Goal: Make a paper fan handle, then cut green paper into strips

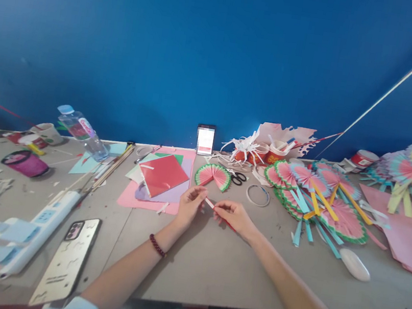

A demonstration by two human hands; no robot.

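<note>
A short, narrow white strip (209, 203) spans the gap between my two hands above the table. My left hand (191, 205), below a dark bead bracelet (158, 245), pinches its left end. The fingers of my right hand (234, 217) close on the other end. A thin red edge (231, 226) shows under the right fingers; whether it belongs to the strip I cannot tell. Just beyond the hands lies a pleated paper fan (222, 176), pink with a green rim, only partly spread. Black-handled scissors (239, 179) and a tape roll (257, 195) rest to its right.
Coloured paper sheets (164, 176) are stacked left of the hands. Several finished fans (344, 216) pile up at right, near a white mouse (355, 264). A phone (68, 258), a power strip (42, 228) and a bottle (87, 134) occupy the left. Another phone (205, 140) leans on the blue wall.
</note>
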